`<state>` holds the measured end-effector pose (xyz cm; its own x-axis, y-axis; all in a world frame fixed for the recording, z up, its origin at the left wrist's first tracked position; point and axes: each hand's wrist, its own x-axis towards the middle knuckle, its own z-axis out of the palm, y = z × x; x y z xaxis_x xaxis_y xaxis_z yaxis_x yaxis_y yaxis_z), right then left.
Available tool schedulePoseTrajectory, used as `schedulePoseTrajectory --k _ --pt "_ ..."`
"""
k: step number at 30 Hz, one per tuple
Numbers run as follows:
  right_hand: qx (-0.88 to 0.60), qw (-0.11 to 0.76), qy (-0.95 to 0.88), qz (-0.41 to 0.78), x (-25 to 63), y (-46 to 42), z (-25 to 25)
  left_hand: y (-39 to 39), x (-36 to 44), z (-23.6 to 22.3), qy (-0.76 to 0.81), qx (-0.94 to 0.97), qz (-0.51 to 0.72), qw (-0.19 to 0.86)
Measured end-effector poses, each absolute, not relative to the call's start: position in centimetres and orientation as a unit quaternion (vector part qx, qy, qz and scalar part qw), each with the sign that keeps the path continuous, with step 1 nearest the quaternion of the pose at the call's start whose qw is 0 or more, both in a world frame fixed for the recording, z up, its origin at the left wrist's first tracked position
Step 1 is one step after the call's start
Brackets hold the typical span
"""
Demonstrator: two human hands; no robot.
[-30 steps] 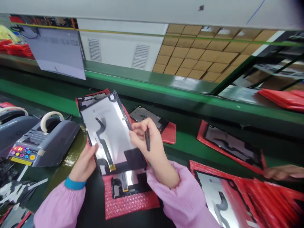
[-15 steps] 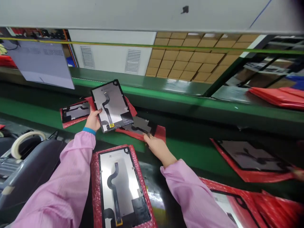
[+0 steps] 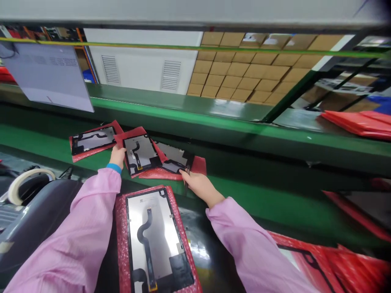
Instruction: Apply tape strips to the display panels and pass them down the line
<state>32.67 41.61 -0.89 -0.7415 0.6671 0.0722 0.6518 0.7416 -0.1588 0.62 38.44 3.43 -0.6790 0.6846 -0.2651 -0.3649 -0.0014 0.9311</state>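
Pinched at its left edge by my left hand (image 3: 117, 156), a tablet display panel (image 3: 142, 149) lies back side up over a red bubble pouch (image 3: 137, 132) on the green belt. A dark flex cable curves down its grey back. My right hand (image 3: 200, 185) is closed around thin metal tweezers (image 3: 186, 185), close to a second panel (image 3: 175, 154) that the first partly overlaps. Directly before me, a larger-looking display panel (image 3: 161, 240) rests on a red bubble pouch (image 3: 122, 244), its flex cable and yellow-edged connector showing. The fingertips of my left hand are partly hidden.
Another panel (image 3: 94, 139) on red wrap lies at the belt's left. A tape roll (image 3: 18, 187) sits on a dark grey machine (image 3: 55, 207). Red pouches (image 3: 357, 264) and a panel lie lower right; a further panel (image 3: 366, 207) is at the right edge. A shelf beam crosses overhead.
My left hand has lowered the raised panel onto the red pouch on the belt. The panel at the right has travelled further right; the hand at its edge is out of view.
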Motion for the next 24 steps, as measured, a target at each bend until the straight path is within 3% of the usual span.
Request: schedulePoseTrajectory --k 4,12,18,24 --pt "-0.359 0.064 -0.930 0.040 31.3 42.2 0.2 34.5 2.3 5.0 0.613 0.177 0.668 0.382" --pt "-0.292 0.013 -0.956 0.026 30.1 40.4 0.7 27.4 7.8 5.6 0.574 0.219 0.530 0.584" --pt "-0.352 0.005 -0.935 -0.042 27.3 41.5 1.1 26.5 10.3 5.1 0.515 0.189 0.445 0.708" --pt "-0.397 0.062 -0.910 -0.101 27.6 41.3 3.8 28.6 14.0 5.7 0.458 0.189 0.483 0.722"
